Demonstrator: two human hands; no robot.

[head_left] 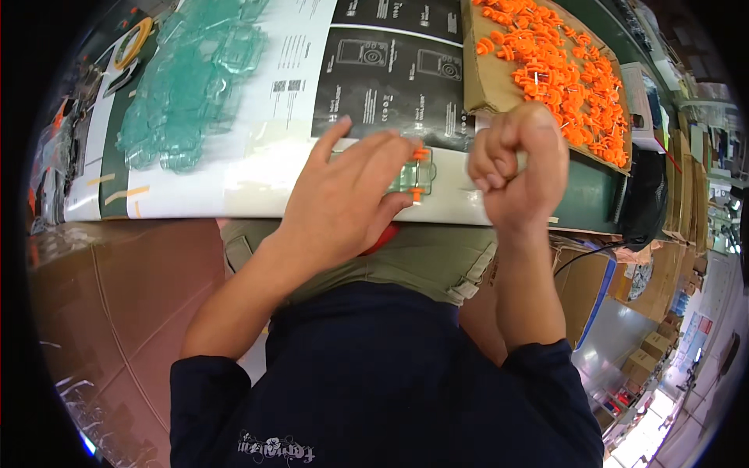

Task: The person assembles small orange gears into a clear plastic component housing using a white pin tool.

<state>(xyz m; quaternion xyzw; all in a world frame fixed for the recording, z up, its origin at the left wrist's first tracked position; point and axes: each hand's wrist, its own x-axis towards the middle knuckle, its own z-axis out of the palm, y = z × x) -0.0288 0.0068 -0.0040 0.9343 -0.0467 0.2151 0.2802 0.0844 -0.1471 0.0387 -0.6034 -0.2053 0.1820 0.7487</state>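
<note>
My left hand (343,187) lies over a clear green plastic shell (403,183) at the near edge of the table, thumb and fingers closed about its left side. Across the shell's right end runs a thin metal axle with an orange wheel at each end, the upper orange wheel (421,154) by my fingertips and the lower orange wheel (417,195) by my thumb. Most of the shell is hidden beneath the hand. To the right of it, my right hand (521,160) is a closed fist, raised near the corner of a cardboard tray, with nothing visible in it.
The cardboard tray (490,78) at the right holds many orange wheel-and-axle pieces (573,86). A pile of clear green plastic shells (191,86) lies at the left. Printed black-and-white sheeting (289,47) covers the table. At the far left lies a roll of yellow tape (134,43).
</note>
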